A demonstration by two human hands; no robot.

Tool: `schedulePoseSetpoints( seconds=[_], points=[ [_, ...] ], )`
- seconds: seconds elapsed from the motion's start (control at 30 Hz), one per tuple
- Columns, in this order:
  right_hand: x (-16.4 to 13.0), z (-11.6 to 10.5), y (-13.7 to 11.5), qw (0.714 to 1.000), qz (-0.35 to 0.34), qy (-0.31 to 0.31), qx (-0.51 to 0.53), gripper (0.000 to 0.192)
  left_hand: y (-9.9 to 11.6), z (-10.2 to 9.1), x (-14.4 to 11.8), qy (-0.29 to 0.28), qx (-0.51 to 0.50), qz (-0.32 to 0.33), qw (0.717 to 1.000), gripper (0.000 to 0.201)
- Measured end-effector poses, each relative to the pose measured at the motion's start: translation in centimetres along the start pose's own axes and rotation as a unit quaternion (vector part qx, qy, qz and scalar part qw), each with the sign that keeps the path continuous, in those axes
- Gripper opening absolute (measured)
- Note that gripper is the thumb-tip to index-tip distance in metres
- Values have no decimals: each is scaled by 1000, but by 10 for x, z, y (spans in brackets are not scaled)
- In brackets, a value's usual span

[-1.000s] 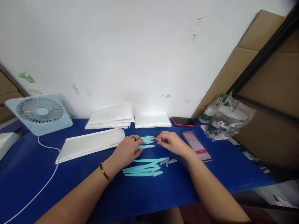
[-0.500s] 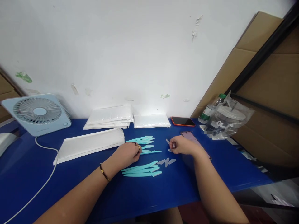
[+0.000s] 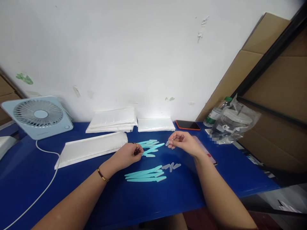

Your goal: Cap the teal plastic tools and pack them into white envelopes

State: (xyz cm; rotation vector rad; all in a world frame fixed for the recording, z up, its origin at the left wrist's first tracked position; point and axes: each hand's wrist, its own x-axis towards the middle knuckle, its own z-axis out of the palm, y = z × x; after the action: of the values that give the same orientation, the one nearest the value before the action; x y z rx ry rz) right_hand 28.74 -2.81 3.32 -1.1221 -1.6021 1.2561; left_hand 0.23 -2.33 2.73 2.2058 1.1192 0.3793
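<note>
As we view a blue table (image 3: 182, 198), our left hand (image 3: 127, 155) and right hand (image 3: 183, 143) sit over it, both pinching: left, one turquoise eyebrow razor (image 3: 156, 148) slanting across the farther razors (image 3: 149, 141); right, a translucent blade cap (image 3: 167, 143). By the nearer razors (image 3: 143, 175) lie three loose caps (image 3: 171, 167).

A white wall (image 3: 134, 57) rises behind the far edge of the blue tabletop (image 3: 148, 201), scarred by peeling spots (image 3: 200, 36) and a green patch (image 3: 25, 79). Brown cardboard panels (image 3: 242, 64) and a black bar (image 3: 263, 60) slant upward beyond the right edge; more cardboard (image 3: 6, 85) stands past the far left corner. Soft light brightens the wall.
</note>
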Motion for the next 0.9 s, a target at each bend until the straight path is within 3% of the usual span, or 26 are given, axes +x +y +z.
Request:
schedulePoseSetpoints(
  seconds=[0.37, 0.63, 0.77, 0.83, 0.9],
  points=[
    [2, 4, -3, 997, 21, 70, 13, 31, 1, -2, -1, 9, 1, 14, 1000, 18],
    [9, 27, 7, 999, 37, 13, 29, 35, 4, -1, 0, 23, 14, 24, 999, 20],
    [7, 16, 7, 994, 13, 26, -103, 31, -4, 0, 2, 50, 81, 9, 995, 22],
    [4, 2, 6, 974, -18, 46, -220, 22, -6, 0, 2, 76, 104, 6, 992, 21],
    [0, -11, 7, 944, -49, 28, -326, 16, -4, 1, -1, 81, 108, 21, 991, 22]
  ],
)
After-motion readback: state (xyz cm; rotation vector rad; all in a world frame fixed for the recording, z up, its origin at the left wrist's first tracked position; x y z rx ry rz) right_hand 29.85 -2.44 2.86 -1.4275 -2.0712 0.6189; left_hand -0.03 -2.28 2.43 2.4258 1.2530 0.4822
